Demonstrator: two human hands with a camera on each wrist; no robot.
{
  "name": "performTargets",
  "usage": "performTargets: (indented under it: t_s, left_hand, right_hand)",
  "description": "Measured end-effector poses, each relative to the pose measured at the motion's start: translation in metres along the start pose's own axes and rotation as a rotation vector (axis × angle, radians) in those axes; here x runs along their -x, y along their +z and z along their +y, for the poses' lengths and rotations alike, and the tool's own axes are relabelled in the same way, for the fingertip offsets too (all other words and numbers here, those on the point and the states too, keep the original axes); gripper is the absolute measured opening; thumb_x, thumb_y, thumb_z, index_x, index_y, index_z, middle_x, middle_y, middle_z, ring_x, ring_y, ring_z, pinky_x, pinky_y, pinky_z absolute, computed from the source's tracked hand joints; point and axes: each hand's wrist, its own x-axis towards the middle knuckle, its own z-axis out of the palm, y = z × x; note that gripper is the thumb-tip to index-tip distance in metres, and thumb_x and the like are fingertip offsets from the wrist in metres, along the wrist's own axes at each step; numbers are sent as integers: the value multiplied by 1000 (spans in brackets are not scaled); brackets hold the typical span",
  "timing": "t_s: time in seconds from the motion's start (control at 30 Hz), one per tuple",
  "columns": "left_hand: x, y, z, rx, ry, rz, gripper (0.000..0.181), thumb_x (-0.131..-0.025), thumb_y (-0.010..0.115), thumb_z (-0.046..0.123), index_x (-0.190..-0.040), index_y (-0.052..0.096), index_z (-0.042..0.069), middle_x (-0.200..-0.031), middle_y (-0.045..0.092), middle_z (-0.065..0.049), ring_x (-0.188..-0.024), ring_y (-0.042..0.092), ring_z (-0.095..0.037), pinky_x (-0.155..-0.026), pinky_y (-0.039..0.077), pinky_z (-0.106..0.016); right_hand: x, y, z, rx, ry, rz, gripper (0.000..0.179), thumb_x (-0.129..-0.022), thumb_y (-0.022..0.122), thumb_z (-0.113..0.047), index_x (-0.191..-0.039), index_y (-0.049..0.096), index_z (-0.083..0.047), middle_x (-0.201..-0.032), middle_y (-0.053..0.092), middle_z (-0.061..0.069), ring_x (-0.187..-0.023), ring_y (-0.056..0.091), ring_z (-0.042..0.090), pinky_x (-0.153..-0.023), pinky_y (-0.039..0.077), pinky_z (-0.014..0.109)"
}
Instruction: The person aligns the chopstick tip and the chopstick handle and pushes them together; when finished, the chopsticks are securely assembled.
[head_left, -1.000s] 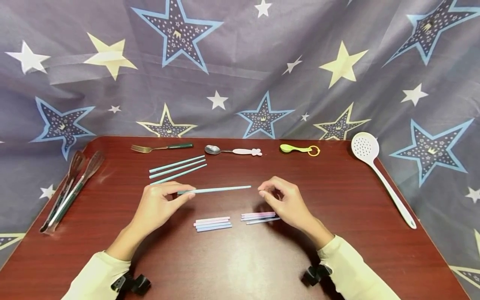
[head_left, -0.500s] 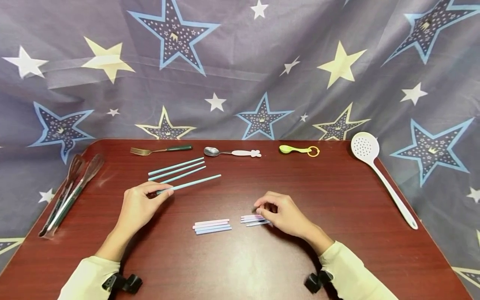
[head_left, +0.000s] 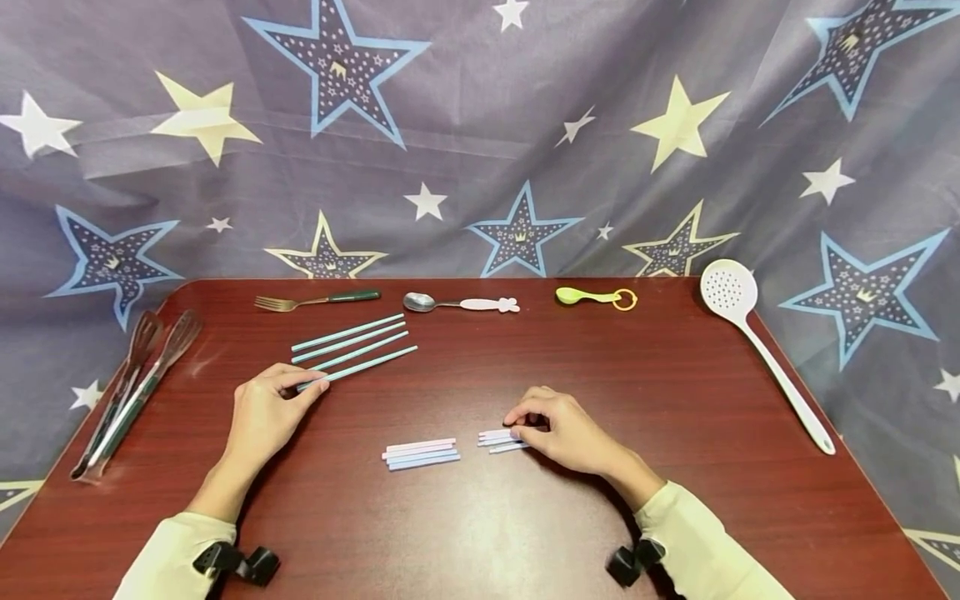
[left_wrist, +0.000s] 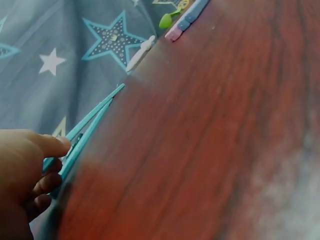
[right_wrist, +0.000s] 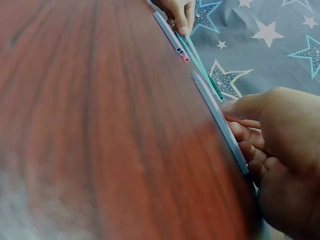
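Near the back left, my left hand (head_left: 262,412) pinches the near end of a thin teal stick (head_left: 375,362) between thumb and fingers. It lies alongside several matching teal sticks (head_left: 349,342), all slanting up to the right. In the left wrist view, my thumb and index finger meet at the teal stick (left_wrist: 89,142). My right hand (head_left: 566,429) hovers loosely curled over the right bundle of short pink and blue sticks (head_left: 495,438), hiding their right ends. In the right wrist view, the fingers are right beside a blue stick (right_wrist: 222,122).
Another bundle of short pink and blue sticks (head_left: 422,454) lies between the hands. Along the back edge sit a fork (head_left: 318,301), a spoon (head_left: 461,304) and a green measuring spoon (head_left: 596,297). Tongs (head_left: 142,392) lie left, a white skimmer (head_left: 765,354) right.
My left hand has carried the teal stick left, down beside the other teal ones. My right hand has left the stick's far end and lowered over the right bundle of short sticks.
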Motion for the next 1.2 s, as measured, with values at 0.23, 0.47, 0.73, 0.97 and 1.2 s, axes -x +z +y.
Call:
performTargets:
  t_s: [0.23,0.47,0.73,0.97,1.2]
  left_hand:
    - [1,1,-5,-37,26,-16,11,-80,87,9,-90,83,5,-86,73,-9,-78,63,-26,-71,41,-27]
    - [-2,3,-4,-51,27,-58,13,-82,86,9,-93,82,1,-88,72,-13,-86,61,-33,-77,43,-53]
    - [-3,4,-5,-81,51,-71,14,-83,85,9,-94,81,0,-89,71,-13,-84,58,-30,-73,44,-47]
    - [-3,3,-6,-102,50,-90,16,-83,84,9,-97,81,0,-91,71,-13,-87,58,-31,-77,44,-49]
    - [-4,4,19,-48,79,-67,19,-80,88,11,-97,82,5,-92,72,-10,-90,62,-31,-79,46,-51]
  right_hand:
    - [0,-1,1,27,-10,-31,10,-89,79,-9,-97,80,-15,-91,70,-6,-84,58,9,-74,49,22]
    - [0,-3,2,33,-2,-33,10,-89,79,-10,-97,80,-17,-90,68,-8,-84,57,8,-74,49,21]
    - [1,-2,1,18,17,-28,11,-89,80,-10,-96,80,-18,-90,68,-9,-85,58,8,-74,50,21]
    - [1,-1,1,6,16,-22,10,-89,80,-9,-96,80,-17,-90,68,-8,-84,58,9,-73,50,21]
    - [1,0,2,10,9,-25,10,-89,80,-10,-96,80,-17,-90,69,-8,-85,58,9,-73,50,21]
